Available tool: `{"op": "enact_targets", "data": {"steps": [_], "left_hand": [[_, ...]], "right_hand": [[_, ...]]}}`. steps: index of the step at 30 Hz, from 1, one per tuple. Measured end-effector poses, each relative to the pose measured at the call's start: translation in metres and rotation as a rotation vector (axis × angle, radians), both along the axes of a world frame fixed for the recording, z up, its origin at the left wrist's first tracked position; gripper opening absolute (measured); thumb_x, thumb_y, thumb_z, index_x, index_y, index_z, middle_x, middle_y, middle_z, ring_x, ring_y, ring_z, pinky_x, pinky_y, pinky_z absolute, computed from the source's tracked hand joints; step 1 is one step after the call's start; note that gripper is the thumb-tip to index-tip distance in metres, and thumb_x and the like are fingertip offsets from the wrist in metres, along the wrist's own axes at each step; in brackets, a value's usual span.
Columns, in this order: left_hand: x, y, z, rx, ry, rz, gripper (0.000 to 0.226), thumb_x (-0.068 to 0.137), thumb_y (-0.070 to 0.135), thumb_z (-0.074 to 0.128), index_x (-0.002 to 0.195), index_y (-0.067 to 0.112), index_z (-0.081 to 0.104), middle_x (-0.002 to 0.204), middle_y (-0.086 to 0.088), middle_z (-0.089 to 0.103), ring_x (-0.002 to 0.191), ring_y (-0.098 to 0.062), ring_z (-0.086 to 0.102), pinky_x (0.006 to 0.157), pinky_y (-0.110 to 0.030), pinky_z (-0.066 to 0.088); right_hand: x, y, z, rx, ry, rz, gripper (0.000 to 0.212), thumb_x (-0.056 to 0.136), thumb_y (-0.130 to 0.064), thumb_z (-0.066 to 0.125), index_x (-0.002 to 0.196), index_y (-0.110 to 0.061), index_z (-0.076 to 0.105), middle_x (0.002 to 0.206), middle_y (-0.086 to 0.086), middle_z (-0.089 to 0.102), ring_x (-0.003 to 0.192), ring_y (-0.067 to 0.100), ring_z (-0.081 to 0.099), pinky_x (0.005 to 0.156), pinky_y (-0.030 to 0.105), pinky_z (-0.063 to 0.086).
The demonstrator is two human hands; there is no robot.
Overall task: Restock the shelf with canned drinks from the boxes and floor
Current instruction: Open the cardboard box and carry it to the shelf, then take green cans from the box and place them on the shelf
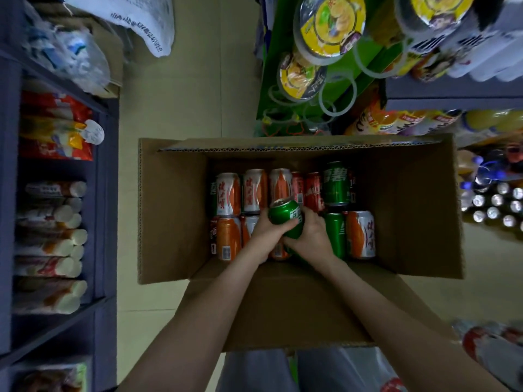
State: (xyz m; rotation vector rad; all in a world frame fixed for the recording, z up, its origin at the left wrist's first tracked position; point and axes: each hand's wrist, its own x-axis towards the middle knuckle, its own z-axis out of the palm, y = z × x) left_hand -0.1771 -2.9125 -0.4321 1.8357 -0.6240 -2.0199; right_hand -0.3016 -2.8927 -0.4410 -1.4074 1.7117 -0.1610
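White characters 雪碧 stood on the far green can (335, 182) by the far wall of the cardboard box (172, 210). Red brush characters, seemingly 健力宝, ran down the orange-and-white cans (227, 193) in the far row. A red can (212, 236) at the box's near left corner showed 可. The orange can (226, 241) beside it bore a barcode, its digits too small to read. The held green can (283, 215), gripped by the left hand (263, 236) and right hand (314, 233), showed only part of a white character. The print on the white sack (147, 32) was blurred.
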Motion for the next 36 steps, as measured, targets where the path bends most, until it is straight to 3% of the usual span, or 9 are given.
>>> {"op": "enact_targets", "data": {"steps": [5,8,10,14,20,23,28,32,36], "left_hand": [[0.02,0.015,-0.005,0.013,0.002,-0.023,0.061,0.075,0.033,0.078,0.128,0.028,0.047,0.121,0.007,0.057,0.114,-0.015,0.053,0.099,-0.045,0.046],[0.039,0.022,-0.006,0.048,0.032,-0.003,0.047,0.08,0.033,0.073,0.119,0.034,0.046,0.118,0.008,0.055,0.109,-0.015,0.053,0.087,-0.041,0.051],[0.051,0.027,-0.007,0.039,0.047,0.015,0.04,0.082,0.033,0.071,0.114,0.035,0.048,0.123,0.005,0.056,0.11,-0.016,0.054,0.079,-0.033,0.05],[0.063,0.035,-0.006,0.049,0.074,0.067,0.043,0.083,0.031,0.07,0.121,0.03,0.051,0.124,0.001,0.06,0.109,-0.014,0.057,0.082,-0.033,0.049],[0.073,0.043,0.004,0.059,0.118,0.1,0.039,0.083,0.03,0.069,0.118,0.027,0.052,0.121,0.001,0.061,0.11,-0.015,0.058,0.084,-0.031,0.05],[0.074,0.042,0.017,0.036,0.147,0.083,0.049,0.083,0.028,0.069,0.127,0.023,0.05,0.122,0.0,0.061,0.112,-0.016,0.058,0.088,-0.033,0.049],[0.057,0.023,0.066,-0.027,0.265,-0.007,0.054,0.075,0.029,0.075,0.124,0.025,0.052,0.125,-0.003,0.061,0.115,-0.021,0.057,0.1,-0.042,0.044],[0.031,0.002,0.122,-0.146,0.306,-0.093,0.052,0.067,0.031,0.079,0.114,0.021,0.061,0.111,0.0,0.069,0.106,-0.019,0.064,0.093,-0.035,0.048],[0.0,-0.018,0.18,-0.292,0.378,-0.176,0.079,0.044,0.048,0.089,0.112,0.016,0.063,0.107,-0.003,0.071,0.101,-0.019,0.066,0.085,-0.034,0.053]], "right_hand": [[-0.02,0.013,-0.006,0.279,-0.264,-0.046,0.081,0.083,-0.043,0.067,0.148,-0.025,0.021,0.139,-0.006,0.035,0.128,0.011,0.032,0.105,0.034,0.033],[-0.032,0.017,-0.018,0.194,-0.229,-0.333,0.061,0.092,-0.054,0.046,0.144,-0.024,0.031,0.135,-0.005,0.043,0.125,0.013,0.041,0.106,0.038,0.036],[-0.039,0.009,-0.034,0.214,-0.154,-0.414,0.065,0.088,-0.052,0.054,0.14,-0.019,0.035,0.134,0.004,0.049,0.125,0.024,0.048,0.104,0.046,0.042],[-0.031,0.002,-0.061,0.477,-0.071,-0.292,0.085,0.078,-0.035,0.075,0.141,-0.01,0.023,0.136,0.011,0.046,0.123,0.03,0.049,0.101,0.04,0.042],[-0.025,0.003,-0.067,0.412,0.115,-0.25,0.087,0.067,-0.033,0.083,0.133,-0.003,0.035,0.131,0.016,0.049,0.117,0.031,0.053,0.096,0.041,0.048],[-0.029,0.003,-0.029,0.297,0.067,-0.221,0.077,0.066,-0.034,0.083,0.125,-0.005,0.043,0.122,0.013,0.055,0.11,0.027,0.056,0.092,0.039,0.05],[-0.045,-0.004,0.087,0.165,-0.136,-0.261,0.056,0.07,-0.02,0.082,0.111,-0.017,0.044,0.095,-0.006,0.055,0.09,0.012,0.055,0.073,0.023,0.045],[-0.074,-0.009,0.173,0.073,-0.258,-0.292,0.06,0.068,-0.026,0.084,0.112,-0.024,0.043,0.103,-0.005,0.059,0.092,0.01,0.06,0.073,0.025,0.051],[-0.111,-0.008,0.247,-0.017,-0.42,-0.315,0.055,0.07,-0.023,0.082,0.113,-0.026,0.048,0.103,-0.005,0.065,0.088,0.007,0.065,0.072,0.023,0.052]]}}
